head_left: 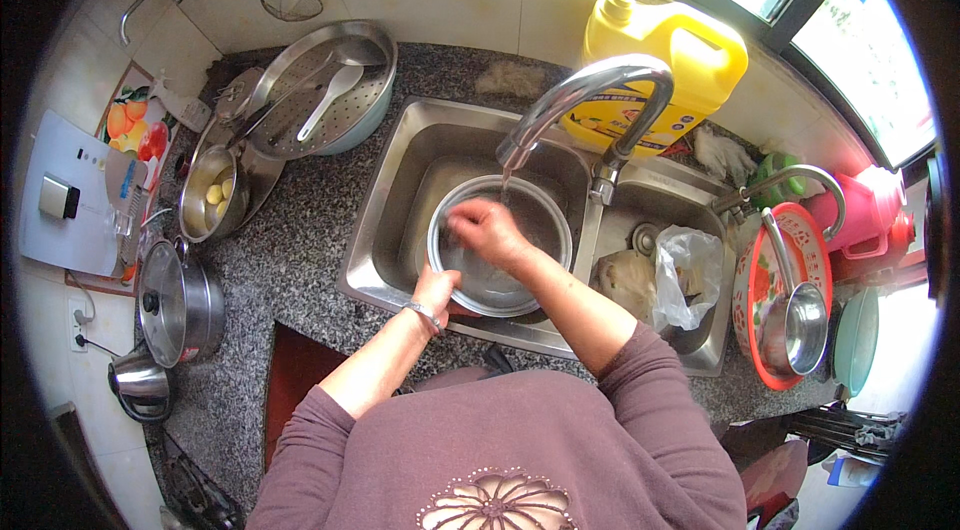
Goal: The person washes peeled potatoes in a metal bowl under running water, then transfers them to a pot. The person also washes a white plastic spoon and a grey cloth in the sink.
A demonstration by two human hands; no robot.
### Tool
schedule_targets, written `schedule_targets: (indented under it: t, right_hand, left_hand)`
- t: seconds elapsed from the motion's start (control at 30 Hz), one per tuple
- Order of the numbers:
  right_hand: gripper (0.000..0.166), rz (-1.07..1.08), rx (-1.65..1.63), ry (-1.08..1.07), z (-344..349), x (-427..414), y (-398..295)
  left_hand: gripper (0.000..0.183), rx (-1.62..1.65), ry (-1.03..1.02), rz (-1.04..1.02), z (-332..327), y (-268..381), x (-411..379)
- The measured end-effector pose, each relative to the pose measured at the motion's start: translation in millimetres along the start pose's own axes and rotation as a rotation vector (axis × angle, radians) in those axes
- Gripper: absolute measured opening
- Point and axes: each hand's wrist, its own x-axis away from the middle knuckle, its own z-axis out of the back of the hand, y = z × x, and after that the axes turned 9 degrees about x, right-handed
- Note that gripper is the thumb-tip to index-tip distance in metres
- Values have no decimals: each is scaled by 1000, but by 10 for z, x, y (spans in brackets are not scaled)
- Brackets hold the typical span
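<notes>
A round metal basin (551, 222) is held over the left bowl of the stainless steel sink (390, 207). My left hand (437, 291) grips its near left rim, thumb on top. Over the basin's opening is my right hand (486, 230), its fingers curled and blurred by motion. Whether those fingers hold anything is unclear. Water runs from the curved chrome faucet (585, 76) into the basin just behind my right hand. The basin's bottom is partly hidden by my right hand and forearm.
The right sink bowl holds a clear plastic bag (686, 275) and a pale lump (626, 282). Behind the faucet stands a yellow pump jug (675, 42). A perforated steel tray (300, 102), a pot with yellowish pieces (240, 211) and a lidded pot (184, 305) are left; a red enamel basin (757, 290) is right.
</notes>
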Motion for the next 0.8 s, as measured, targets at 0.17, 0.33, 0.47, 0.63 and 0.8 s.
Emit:
schedule_targets:
  t: [0.17, 0.33, 0.47, 0.63, 0.8]
  right_hand:
    - [10, 386, 897, -266, 270, 10, -26]
    - [9, 418, 1067, 38, 917, -230, -267]
    - [8, 412, 1301, -184, 1141, 101, -83]
    - [12, 371, 1093, -549, 668, 387, -85]
    - [11, 392, 803, -476, -2, 159, 244]
  left_hand:
    - [70, -83, 67, -119, -114, 151, 138]
    - [69, -84, 99, -147, 71, 80, 4]
    - [70, 45, 141, -184, 55, 88, -65]
    - [66, 72, 123, -187, -39, 115, -106]
    - [50, 138, 32, -7, -181, 151, 72]
